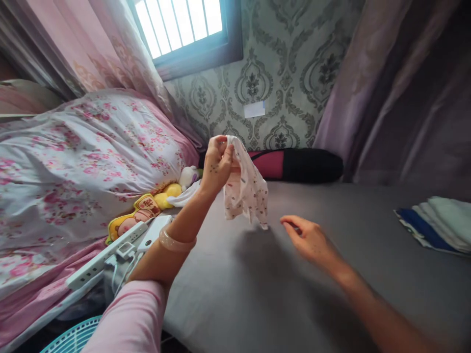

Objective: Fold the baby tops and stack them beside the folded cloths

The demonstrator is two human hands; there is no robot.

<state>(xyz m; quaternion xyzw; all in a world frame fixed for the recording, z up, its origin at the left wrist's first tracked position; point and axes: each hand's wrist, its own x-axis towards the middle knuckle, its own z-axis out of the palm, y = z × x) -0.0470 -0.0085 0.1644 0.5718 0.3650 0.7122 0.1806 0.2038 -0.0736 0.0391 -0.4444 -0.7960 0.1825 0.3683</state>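
Note:
My left hand (pixel 218 165) pinches the top of a small white cloth garment (pixel 253 189) with a scattered print, and the fabric hangs in loose folds above the bed. Its exact kind I cannot make out. Lower and to the right, my right hand (pixel 303 236) hovers over the grey sheet (pixel 235 294), apart from the garment. The fingers of that hand are bent, with thumb and forefinger slightly parted and nothing between them.
Folded cloths (pixel 437 223) lie stacked at the right. A black and dark-pink long bag (pixel 294 165) rests against the wall. On the left are plush toys (pixel 169 196), a power strip (pixel 106 255) with cables, a flowered cover (pixel 84 147) and a blue basket (pixel 75 336).

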